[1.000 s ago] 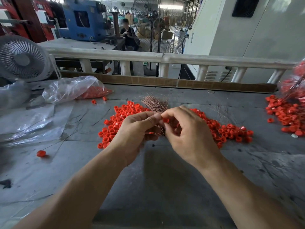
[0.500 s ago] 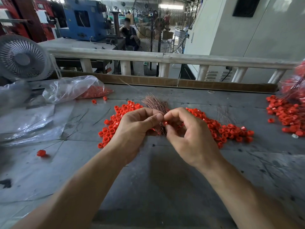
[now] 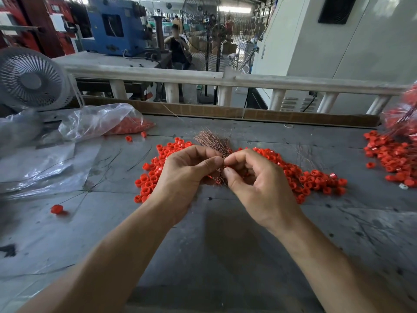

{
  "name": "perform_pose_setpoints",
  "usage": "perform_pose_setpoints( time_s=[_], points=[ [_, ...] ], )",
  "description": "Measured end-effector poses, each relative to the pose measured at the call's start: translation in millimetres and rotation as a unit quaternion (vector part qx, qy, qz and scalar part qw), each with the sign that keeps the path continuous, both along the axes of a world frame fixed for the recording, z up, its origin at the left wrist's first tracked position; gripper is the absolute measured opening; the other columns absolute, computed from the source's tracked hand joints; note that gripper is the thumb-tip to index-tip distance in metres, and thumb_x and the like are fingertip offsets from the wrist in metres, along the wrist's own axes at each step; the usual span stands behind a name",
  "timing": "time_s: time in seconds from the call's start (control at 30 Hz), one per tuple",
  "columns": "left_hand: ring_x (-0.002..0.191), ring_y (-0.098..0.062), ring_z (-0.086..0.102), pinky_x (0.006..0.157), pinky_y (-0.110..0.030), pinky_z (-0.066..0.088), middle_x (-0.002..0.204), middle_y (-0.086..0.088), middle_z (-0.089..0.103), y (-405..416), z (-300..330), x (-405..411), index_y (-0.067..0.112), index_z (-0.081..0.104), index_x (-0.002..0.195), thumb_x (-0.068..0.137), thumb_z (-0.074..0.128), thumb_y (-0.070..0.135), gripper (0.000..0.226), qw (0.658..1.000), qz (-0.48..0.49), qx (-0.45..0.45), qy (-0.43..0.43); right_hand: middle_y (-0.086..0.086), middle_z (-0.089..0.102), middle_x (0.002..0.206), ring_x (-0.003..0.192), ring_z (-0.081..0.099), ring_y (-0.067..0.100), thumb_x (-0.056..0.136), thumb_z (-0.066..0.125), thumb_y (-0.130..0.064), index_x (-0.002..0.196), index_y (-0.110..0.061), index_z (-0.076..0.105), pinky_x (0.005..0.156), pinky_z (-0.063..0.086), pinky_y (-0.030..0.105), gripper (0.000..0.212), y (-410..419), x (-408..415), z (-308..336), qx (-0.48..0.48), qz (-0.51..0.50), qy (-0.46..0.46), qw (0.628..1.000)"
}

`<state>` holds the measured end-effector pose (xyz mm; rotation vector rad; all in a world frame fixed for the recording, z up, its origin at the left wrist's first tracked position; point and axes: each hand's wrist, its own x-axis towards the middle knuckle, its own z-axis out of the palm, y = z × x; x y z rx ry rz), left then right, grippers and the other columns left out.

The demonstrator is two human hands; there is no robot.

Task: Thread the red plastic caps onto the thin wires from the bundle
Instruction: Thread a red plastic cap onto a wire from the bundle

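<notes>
A bundle of thin coppery wires [image 3: 214,141] fans out above my hands at the middle of the grey table [image 3: 225,256]. My left hand [image 3: 185,177] grips the bundle's lower part, thumb pointing right. My right hand [image 3: 255,181] meets it thumb to thumb, its thumb and forefinger pinching at the wires; whether a cap sits between the fingertips is hidden. A wide heap of red plastic caps [image 3: 316,179] lies behind and on both sides of my hands.
A clear plastic bag with red caps [image 3: 101,123] lies at the back left beside a small white fan [image 3: 31,80]. More caps on wires [image 3: 392,154] pile up at the right edge. One cap on a wire [image 3: 56,208] lies at the left. Loose plastic sheets [image 3: 40,168] cover the left side.
My right hand's fingers have uncurled a little and its thumb has slid down along the wires. The left hand stays on the bundle. A person in the background has shifted.
</notes>
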<state>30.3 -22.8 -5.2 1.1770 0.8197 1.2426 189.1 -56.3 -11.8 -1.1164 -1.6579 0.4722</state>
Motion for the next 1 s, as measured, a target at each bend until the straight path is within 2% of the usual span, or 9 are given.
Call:
perform_pose_setpoints(
  time_s=[0.2, 0.37, 0.43, 0.5, 0.63, 0.77, 0.83, 0.93, 1.0],
  points=[
    [0.073, -0.020, 0.061, 0.063, -0.023, 0.054, 0.081, -0.011, 0.066, 1, -2, -2, 0.002, 0.068, 0.093, 0.088, 0.071, 0.003, 0.006, 1.000, 0.018, -0.004, 0.025, -0.015, 0.069, 0.078, 0.071, 0.065, 0.003, 0.092, 0.073, -0.012, 0.096, -0.024, 0.071, 0.065, 0.046, 0.010, 0.013, 1, 2, -2, -0.008, -0.008, -0.018, 1.000],
    [0.064, -0.011, 0.060, 0.058, -0.022, 0.052, 0.077, -0.005, 0.071, 2, -3, -1, 0.007, 0.073, 0.096, 0.093, 0.070, 0.009, 0.005, 0.998, 0.043, -0.004, 0.051, -0.018, 0.071, 0.090, 0.085, 0.066, -0.006, 0.090, 0.076, -0.011, 0.104, -0.020, 0.074, 0.076, 0.045, 0.005, 0.018, 5, 4, -2, 0.021, -0.060, -0.053, 0.997],
    [0.062, -0.010, 0.060, 0.055, -0.021, 0.050, 0.075, -0.002, 0.073, 3, -4, -1, 0.008, 0.073, 0.097, 0.096, 0.067, 0.011, 0.007, 0.997, 0.054, -0.015, 0.053, -0.015, 0.072, 0.092, 0.085, 0.065, -0.001, 0.090, 0.077, -0.014, 0.105, -0.020, 0.076, 0.077, 0.047, 0.009, 0.016, 8, 10, -1, 0.029, -0.108, -0.067, 0.992],
    [0.061, -0.010, 0.060, 0.054, -0.021, 0.050, 0.075, -0.003, 0.073, 4, -5, -1, 0.006, 0.073, 0.098, 0.097, 0.067, 0.011, 0.008, 0.996, 0.059, -0.018, 0.067, -0.013, 0.073, 0.093, 0.083, 0.066, 0.004, 0.090, 0.076, -0.020, 0.104, -0.023, 0.076, 0.080, 0.053, 0.021, 0.014, 12, 19, -1, 0.023, -0.168, -0.079, 0.982],
    [0.062, -0.012, 0.060, 0.054, -0.021, 0.049, 0.076, -0.004, 0.074, 4, -8, -3, 0.006, 0.074, 0.099, 0.099, 0.065, 0.008, 0.009, 0.993, 0.057, 0.009, 0.105, -0.005, 0.076, 0.094, 0.088, 0.070, 0.018, 0.091, 0.074, -0.028, 0.102, -0.024, 0.075, 0.081, 0.057, 0.034, 0.012, 19, 48, 4, -0.007, -0.306, -0.115, 0.945],
    [0.062, -0.009, 0.061, 0.052, -0.019, 0.047, 0.078, -0.003, 0.076, 4, -10, -4, 0.013, 0.075, 0.095, 0.099, 0.065, 0.011, 0.011, 0.986, 0.063, 0.034, 0.151, 0.009, 0.077, 0.099, 0.097, 0.070, 0.035, 0.090, 0.073, -0.032, 0.103, -0.021, 0.075, 0.081, 0.056, 0.040, 0.017, 25, 91, 9, -0.085, -0.443, -0.169, 0.876],
    [0.062, -0.008, 0.061, 0.052, -0.023, 0.048, 0.079, -0.002, 0.076, 5, -11, -6, 0.019, 0.075, 0.092, 0.098, 0.066, 0.013, 0.012, 0.977, 0.082, 0.045, 0.190, 0.012, 0.077, 0.102, 0.100, 0.069, 0.039, 0.089, 0.073, -0.031, 0.102, -0.019, 0.076, 0.088, 0.055, 0.046, 0.018, 25, 109, 9, -0.123, -0.465, -0.194, 0.855],
    [0.065, -0.018, 0.065, 0.063, -0.038, 0.055, 0.078, 0.000, 0.075, 7, -13, -8, 0.025, 0.075, 0.087, 0.095, 0.069, 0.017, 0.012, 0.952, 0.123, 0.077, 0.270, 0.013, 0.075, 0.105, 0.103, 0.067, 0.039, 0.089, 0.073, -0.034, 0.100, -0.021, 0.077, 0.095, 0.051, 0.048, 0.017, 26, 127, 8, -0.198, -0.481, -0.213, 0.827],
    [0.068, -0.016, 0.068, 0.065, -0.035, 0.057, 0.076, 0.005, 0.074, 6, -12, -9, 0.027, 0.075, 0.086, 0.093, 0.070, 0.019, 0.011, 0.934, 0.148, 0.100, 0.311, 0.012, 0.075, 0.104, 0.105, 0.066, 0.038, 0.089, 0.073, -0.035, 0.098, -0.022, 0.078, 0.097, 0.050, 0.047, 0.016, 27, 131, 7, -0.233, -0.485, -0.216, 0.815]
  ],
)
